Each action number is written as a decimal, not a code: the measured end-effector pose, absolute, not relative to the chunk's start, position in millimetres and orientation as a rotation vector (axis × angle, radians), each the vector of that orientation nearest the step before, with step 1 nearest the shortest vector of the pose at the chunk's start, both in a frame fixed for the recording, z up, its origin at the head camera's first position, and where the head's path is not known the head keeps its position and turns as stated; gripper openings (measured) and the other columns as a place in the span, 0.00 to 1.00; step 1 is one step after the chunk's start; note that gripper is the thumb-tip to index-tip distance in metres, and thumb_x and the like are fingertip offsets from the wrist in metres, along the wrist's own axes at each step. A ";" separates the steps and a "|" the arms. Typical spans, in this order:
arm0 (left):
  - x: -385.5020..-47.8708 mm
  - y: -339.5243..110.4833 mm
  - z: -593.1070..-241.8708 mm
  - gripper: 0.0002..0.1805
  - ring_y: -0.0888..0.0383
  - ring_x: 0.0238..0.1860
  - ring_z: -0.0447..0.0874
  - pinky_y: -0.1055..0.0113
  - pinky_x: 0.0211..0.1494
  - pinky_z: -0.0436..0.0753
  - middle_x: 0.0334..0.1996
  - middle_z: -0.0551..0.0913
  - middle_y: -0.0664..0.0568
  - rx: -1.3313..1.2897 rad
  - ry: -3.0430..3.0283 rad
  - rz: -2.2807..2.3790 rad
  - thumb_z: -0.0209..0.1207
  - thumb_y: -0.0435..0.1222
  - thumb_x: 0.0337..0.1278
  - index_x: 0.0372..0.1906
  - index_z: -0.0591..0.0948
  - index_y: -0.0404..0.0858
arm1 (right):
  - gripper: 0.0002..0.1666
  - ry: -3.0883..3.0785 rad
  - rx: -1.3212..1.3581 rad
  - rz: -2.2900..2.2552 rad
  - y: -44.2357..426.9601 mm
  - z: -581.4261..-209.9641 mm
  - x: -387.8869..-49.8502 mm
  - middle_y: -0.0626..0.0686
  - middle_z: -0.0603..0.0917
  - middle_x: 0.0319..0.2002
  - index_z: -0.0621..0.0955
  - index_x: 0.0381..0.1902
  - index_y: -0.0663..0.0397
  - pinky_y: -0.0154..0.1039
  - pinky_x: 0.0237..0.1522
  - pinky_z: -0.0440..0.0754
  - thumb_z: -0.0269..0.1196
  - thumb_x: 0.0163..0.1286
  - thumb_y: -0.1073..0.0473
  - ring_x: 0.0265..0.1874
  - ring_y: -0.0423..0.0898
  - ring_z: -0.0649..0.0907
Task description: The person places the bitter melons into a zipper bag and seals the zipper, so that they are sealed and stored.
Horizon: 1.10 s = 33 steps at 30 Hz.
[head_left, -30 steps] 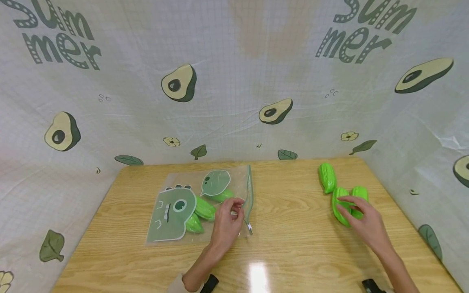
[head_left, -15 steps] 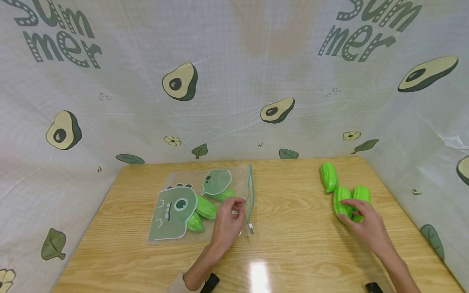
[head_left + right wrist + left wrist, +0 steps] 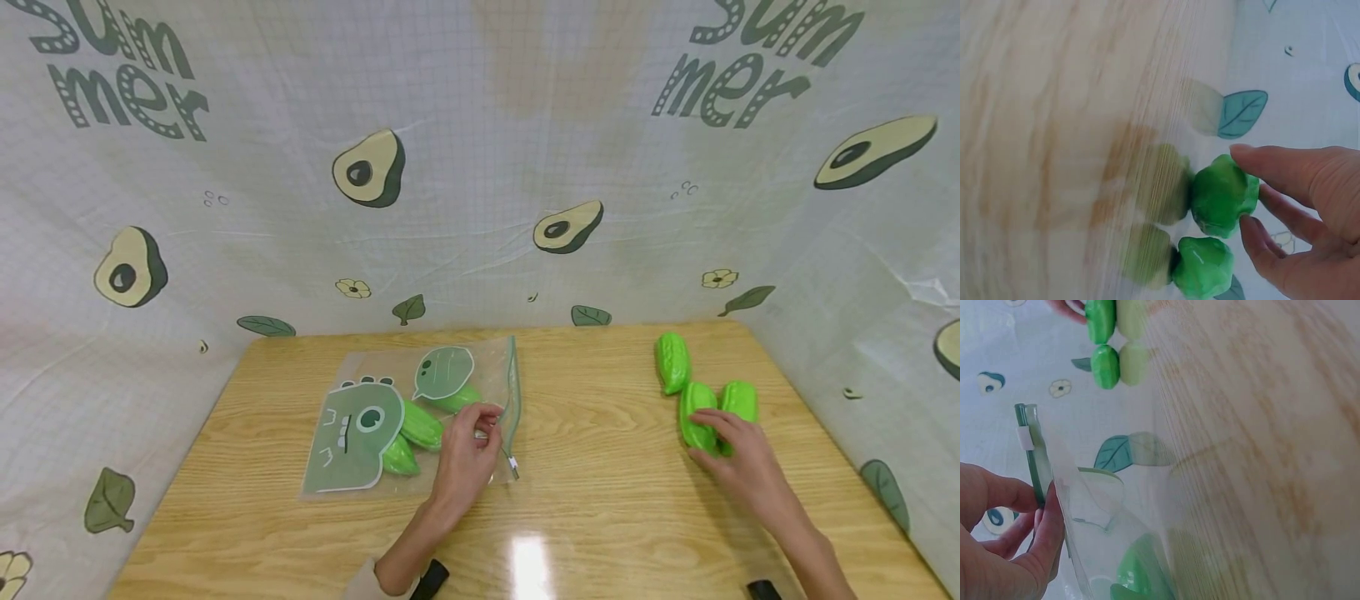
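My left hand [image 3: 467, 458] pinches the edge of a clear zip bag [image 3: 491, 371] near its green zipper strip; in the left wrist view, thumb and fingers grip that edge below the white slider [image 3: 1025, 438]. Inside the bag lie several bright green, ridged bitter melons [image 3: 422, 426], partly behind the printed dinosaur. On the right, my right hand [image 3: 746, 467] holds a bitter melon [image 3: 697, 402] by its near part, thumb on one side and fingers on the other. Right wrist view: thumb and fingertips touch this bitter melon [image 3: 1219, 194] on the table.
Close beside the held one lies another bitter melon [image 3: 740, 398], partly hidden by my fingers. A further bitter melon [image 3: 673, 362] lies behind them. A printed curtain [image 3: 480, 167] borders the wooden table [image 3: 585, 500] at the back and sides.
My right hand has come down onto the nearer bitter melon and its fingers have closed about it; the melon has shifted slightly left. My left hand and the bag stay in place.
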<state>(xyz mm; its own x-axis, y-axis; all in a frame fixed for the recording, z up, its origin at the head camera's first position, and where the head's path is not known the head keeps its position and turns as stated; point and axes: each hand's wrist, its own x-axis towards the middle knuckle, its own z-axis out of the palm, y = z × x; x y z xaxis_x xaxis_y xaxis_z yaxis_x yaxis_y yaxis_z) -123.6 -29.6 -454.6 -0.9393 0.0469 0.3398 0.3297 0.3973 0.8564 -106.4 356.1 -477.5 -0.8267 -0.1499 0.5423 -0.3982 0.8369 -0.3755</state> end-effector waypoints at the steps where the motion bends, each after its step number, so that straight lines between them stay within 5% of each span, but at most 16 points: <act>1: -123.6 -29.6 -454.5 0.10 0.53 0.37 0.85 0.67 0.37 0.87 0.38 0.83 0.45 -0.332 -2.395 -1.558 0.61 0.20 0.60 0.43 0.84 0.31 | 0.32 -2.507 0.411 0.657 355.8 -477.3 -106.8 0.68 0.85 0.47 0.85 0.46 0.69 0.32 0.54 0.65 0.79 0.37 0.76 0.45 0.64 0.78; 5: -123.5 -29.8 -454.7 0.10 0.53 0.37 0.85 0.67 0.37 0.87 0.38 0.83 0.46 -0.334 -2.391 -1.560 0.60 0.20 0.60 0.43 0.84 0.32 | 0.34 -2.494 0.442 0.637 353.8 -476.3 -107.5 0.68 0.86 0.47 0.84 0.46 0.70 0.24 0.56 0.61 0.80 0.34 0.77 0.44 0.65 0.79; 11: -123.2 -29.8 -455.6 0.10 0.53 0.36 0.85 0.68 0.37 0.87 0.37 0.83 0.45 -0.342 -2.389 -1.567 0.60 0.20 0.59 0.43 0.84 0.31 | 0.36 -2.548 0.434 0.604 349.6 -475.9 -103.9 0.71 0.83 0.49 0.84 0.45 0.70 0.48 0.48 0.66 0.81 0.31 0.78 0.46 0.69 0.77; 17: -122.7 -29.5 -455.1 0.10 0.53 0.37 0.85 0.68 0.37 0.87 0.37 0.83 0.45 -0.341 -2.383 -1.569 0.60 0.20 0.59 0.43 0.84 0.31 | 0.39 -2.577 0.426 0.598 346.9 -476.8 -101.5 0.71 0.80 0.51 0.83 0.47 0.70 0.56 0.46 0.66 0.81 0.30 0.80 0.48 0.70 0.74; 33: -122.5 -30.3 -455.8 0.10 0.53 0.37 0.85 0.68 0.37 0.87 0.38 0.83 0.47 -0.340 -2.392 -1.566 0.61 0.20 0.60 0.44 0.84 0.32 | 0.37 -2.502 0.424 0.541 349.2 -476.2 -98.6 0.68 0.83 0.49 0.84 0.47 0.69 0.45 0.46 0.68 0.78 0.31 0.83 0.45 0.67 0.81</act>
<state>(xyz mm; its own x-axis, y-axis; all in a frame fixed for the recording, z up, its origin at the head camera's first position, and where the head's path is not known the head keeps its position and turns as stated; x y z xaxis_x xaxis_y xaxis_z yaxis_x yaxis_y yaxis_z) -122.5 -30.3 -455.8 -0.9384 0.0522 0.3416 0.3340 0.3908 0.8577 -98.6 349.2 -476.2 -0.8044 -0.1839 0.5649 -0.4008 0.8699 -0.2874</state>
